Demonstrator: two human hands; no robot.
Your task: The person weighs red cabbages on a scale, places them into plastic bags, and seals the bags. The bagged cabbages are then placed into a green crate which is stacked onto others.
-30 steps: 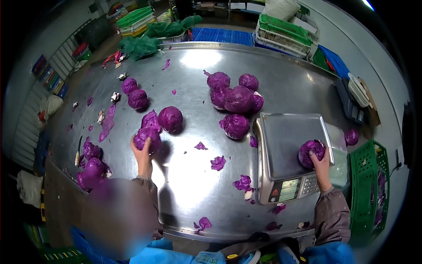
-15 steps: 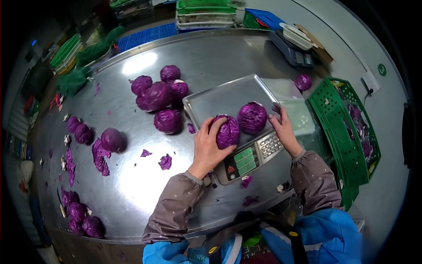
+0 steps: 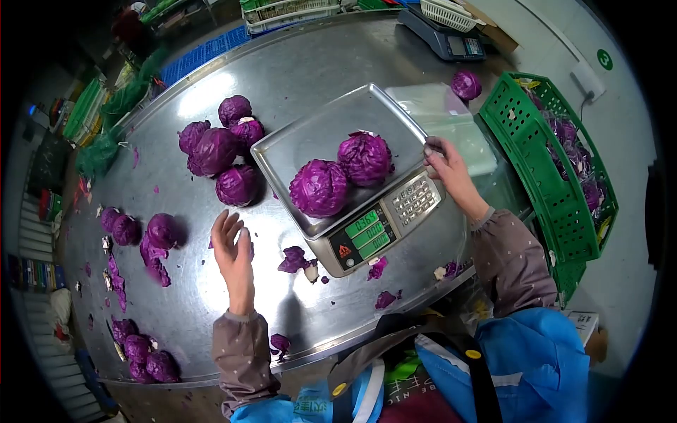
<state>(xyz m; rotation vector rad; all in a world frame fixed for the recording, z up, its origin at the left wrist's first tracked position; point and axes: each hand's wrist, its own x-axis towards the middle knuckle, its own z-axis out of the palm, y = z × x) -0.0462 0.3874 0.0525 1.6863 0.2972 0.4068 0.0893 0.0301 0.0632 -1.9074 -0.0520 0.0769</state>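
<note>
Two red cabbages [image 3: 319, 187] sit side by side on the scale pan [image 3: 310, 134], between my hands: my left hand [image 3: 233, 247] hovers empty, fingers spread (lower left of them), while my right hand [image 3: 446, 163] rests nearer, at the pan's right edge, holding nothing that I can see.

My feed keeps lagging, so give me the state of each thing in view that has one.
Scale: switched on, green display lit.
Scale pan: loaded with two red cabbages, side by side.
Left hand: open, empty, above the table.
Right hand: at the pan's right edge; what it grips is unclear.
Cabbage pile: loose on the table, left of the scale.
Green crate: holds purple leaf trimmings.
</note>
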